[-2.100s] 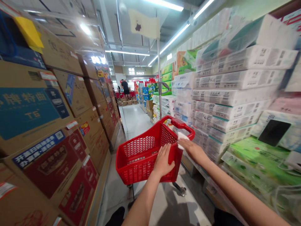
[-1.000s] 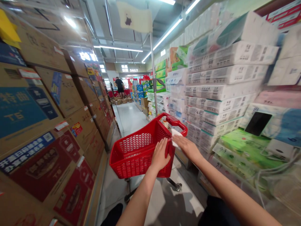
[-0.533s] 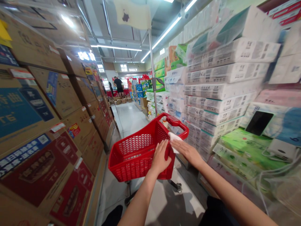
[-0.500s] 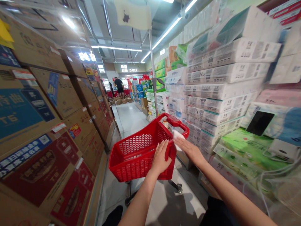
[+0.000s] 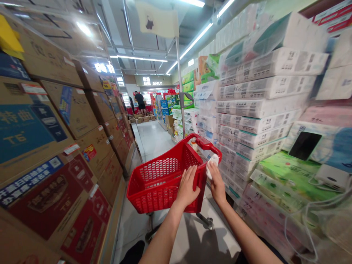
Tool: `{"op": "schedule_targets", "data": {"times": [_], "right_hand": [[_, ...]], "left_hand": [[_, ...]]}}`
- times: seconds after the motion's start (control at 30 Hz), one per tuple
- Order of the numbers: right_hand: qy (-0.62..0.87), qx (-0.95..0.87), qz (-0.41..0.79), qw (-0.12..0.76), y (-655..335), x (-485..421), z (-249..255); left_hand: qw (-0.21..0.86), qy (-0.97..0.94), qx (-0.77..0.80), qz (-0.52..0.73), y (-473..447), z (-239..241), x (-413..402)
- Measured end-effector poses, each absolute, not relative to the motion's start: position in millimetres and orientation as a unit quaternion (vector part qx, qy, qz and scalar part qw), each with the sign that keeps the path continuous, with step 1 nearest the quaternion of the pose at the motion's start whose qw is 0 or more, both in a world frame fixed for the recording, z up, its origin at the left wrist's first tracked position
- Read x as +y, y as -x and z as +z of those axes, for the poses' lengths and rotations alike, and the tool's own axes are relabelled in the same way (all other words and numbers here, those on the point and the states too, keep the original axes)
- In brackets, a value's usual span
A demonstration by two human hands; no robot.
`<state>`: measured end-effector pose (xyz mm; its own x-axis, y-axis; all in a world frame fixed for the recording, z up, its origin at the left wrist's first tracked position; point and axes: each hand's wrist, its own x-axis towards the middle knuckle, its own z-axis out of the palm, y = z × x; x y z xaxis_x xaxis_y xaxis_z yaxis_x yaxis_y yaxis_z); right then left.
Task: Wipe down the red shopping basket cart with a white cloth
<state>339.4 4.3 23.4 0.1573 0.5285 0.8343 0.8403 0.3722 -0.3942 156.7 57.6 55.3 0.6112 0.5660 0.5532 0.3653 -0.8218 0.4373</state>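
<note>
A red plastic shopping cart (image 5: 162, 179) stands in a narrow store aisle right in front of me. My left hand (image 5: 188, 185) lies flat with fingers spread on the basket's near wall. My right hand (image 5: 216, 181) presses a small white cloth (image 5: 212, 161) against the cart's near right corner, just under the red handle (image 5: 207, 143). The cart's basket looks empty. A metal pole (image 5: 180, 86) with a pale flag rises behind the cart.
Stacked cardboard cartons (image 5: 55, 146) wall the left side. Wrapped tissue packs (image 5: 261, 110) are piled high on the right, close to the cart. The grey floor (image 5: 154, 137) runs ahead to a person (image 5: 140, 102) standing among boxes far down the aisle.
My right hand has swung in from the handle's right side to the cart's near corner, carrying the cloth lower. My left hand stays on the basket wall.
</note>
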Motion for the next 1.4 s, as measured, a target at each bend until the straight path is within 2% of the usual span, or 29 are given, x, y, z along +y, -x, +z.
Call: {"op": "schedule_targets", "data": {"times": [0.13,0.33,0.47,0.6,0.7,0.83,1.0,1.2,1.3,1.4], "right_hand": [[0.558,-0.592,-0.179,0.553,-353,11,48],[0.531,-0.718,-0.155,0.422,-366,1,54],[0.556,-0.704,-0.188,0.400,-404,13,93],[0.597,-0.700,-0.190,0.342,-435,31,135],[0.615,-0.679,-0.213,0.339,-443,32,150],[0.583,-0.688,-0.251,0.351,-436,16,145],[0.446,-0.835,-0.127,0.296,-437,-7,128],[0.575,-0.729,0.014,0.370,-475,2,150],[0.532,-0.758,0.064,0.371,-461,13,159],[0.504,-0.777,0.044,0.374,-435,17,152]], "left_hand": [[0.141,-0.889,0.258,0.350,-157,56,58],[0.142,-0.887,0.258,0.355,-157,54,59],[0.149,-0.887,0.249,0.359,-154,55,58],[0.157,-0.885,0.256,0.356,-160,59,59],[0.161,-0.886,0.261,0.348,-163,60,60],[0.158,-0.889,0.254,0.347,-159,57,55],[0.159,-0.885,0.249,0.358,-146,55,47],[0.171,-0.879,0.256,0.364,-126,57,40],[0.173,-0.879,0.256,0.364,-114,56,39],[0.173,-0.879,0.247,0.370,-102,55,44]]}}
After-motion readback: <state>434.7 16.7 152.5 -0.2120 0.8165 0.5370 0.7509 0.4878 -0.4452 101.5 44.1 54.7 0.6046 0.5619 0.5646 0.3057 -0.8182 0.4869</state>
